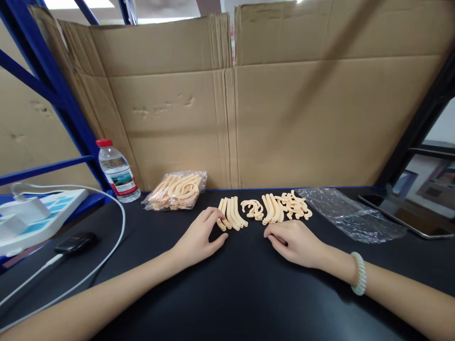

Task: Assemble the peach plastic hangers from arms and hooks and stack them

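My left hand [201,239] rests on the black table with thumb and fingers apart, its fingertips close by the left row of long cream strips [232,213]. It holds nothing that I can see. My right hand [293,240] lies to the right with its fingers curled in; whether anything is inside them is hidden. Just beyond it stands a second bunch of long cream pieces [273,208]. Between the two bunches are curved, hook-like cream pieces [253,209]. A heap of small curly cream pieces [294,204] lies at the right end.
A clear bag of cream pieces [177,191] and a water bottle [118,173] stand at the back left. A power strip [46,220], a black device [76,242] and a white cable are at left. At right lie a crumpled plastic bag [350,215] and a tablet-like device [408,217]. Cardboard [320,128] walls the back.
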The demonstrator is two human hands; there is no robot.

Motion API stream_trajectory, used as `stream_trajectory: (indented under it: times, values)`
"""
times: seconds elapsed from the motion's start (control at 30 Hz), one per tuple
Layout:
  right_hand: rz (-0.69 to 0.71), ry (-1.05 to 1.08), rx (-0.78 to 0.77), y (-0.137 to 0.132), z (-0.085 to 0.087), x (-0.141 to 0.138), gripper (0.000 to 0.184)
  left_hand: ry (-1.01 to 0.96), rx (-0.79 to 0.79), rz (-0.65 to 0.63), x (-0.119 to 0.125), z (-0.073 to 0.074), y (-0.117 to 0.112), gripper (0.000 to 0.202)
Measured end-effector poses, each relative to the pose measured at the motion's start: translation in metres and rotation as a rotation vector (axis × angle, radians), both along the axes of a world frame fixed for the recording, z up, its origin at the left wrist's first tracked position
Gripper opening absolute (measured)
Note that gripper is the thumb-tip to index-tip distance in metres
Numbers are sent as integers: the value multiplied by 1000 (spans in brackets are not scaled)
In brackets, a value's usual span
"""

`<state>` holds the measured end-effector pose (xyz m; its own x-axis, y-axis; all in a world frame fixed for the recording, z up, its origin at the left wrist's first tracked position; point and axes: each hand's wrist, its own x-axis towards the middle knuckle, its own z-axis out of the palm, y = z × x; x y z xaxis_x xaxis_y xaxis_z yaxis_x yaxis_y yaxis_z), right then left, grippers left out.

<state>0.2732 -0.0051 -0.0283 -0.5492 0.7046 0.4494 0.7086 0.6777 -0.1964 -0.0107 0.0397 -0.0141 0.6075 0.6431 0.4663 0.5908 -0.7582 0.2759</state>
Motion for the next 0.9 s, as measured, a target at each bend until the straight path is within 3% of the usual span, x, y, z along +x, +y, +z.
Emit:
stream_trajectory:
  times: [0.27,0.5,0.6,0.7,0.83,0.9]
  values:
    - [60,-40,-110,-8,10,1,23,-18,18,4,-2,0,-2,28]
    - [74,-55,-127,-11,12,1,24,-144,175,-110,0,6,-15,4]
    - [72,-60,-129,-11,13,1,24,-140,222,-171,3,11,-25,7]
    - [69,-57,-127,-11,13,1,24,-76,233,-312,9,20,-44,16]
    - [71,-55,-130,-10,13,2,23,151,191,-680,17,30,-83,25]
    - [71,-55,-131,-10,13,2,23,211,108,-716,20,30,-100,35]
